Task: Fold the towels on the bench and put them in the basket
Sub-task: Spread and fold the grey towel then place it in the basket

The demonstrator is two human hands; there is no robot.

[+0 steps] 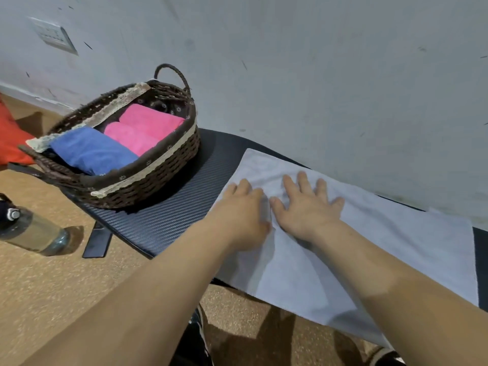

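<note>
A woven brown basket (pixel 158 178) with a lace-trimmed cloth liner and rope handles stands at the left end of the dark ribbed bench (pixel 163 223), close to the wall (pixel 317 75). Three folded towels lie inside it. A blue towel (pixel 92 151) fills the near left part, and its edge rises just above the rim. Beside it, toward the far right, lie two pink towels, the nearer one (pixel 129 138) touching the blue towel and the farther one (pixel 153 120) resting against the liner at the basket's far side.

To the right of the basket, apart from it, a white towel (pixel 396 247) is spread flat across the bench, its near edge hanging over the front. Both hands rest on it side by side, palms down. The left hand (pixel 243 215) lies with fingers straight and together, and the right hand (pixel 309 212) has its fingers spread wide, pressing the cloth. Neither hand grips anything.

On the tan floor (pixel 52 286) left of the bench lie a clear bottle (pixel 34 231) on its side and a flat dark phone (pixel 97 241). A red cloth object (pixel 10 136) shows at the left edge behind the basket.
</note>
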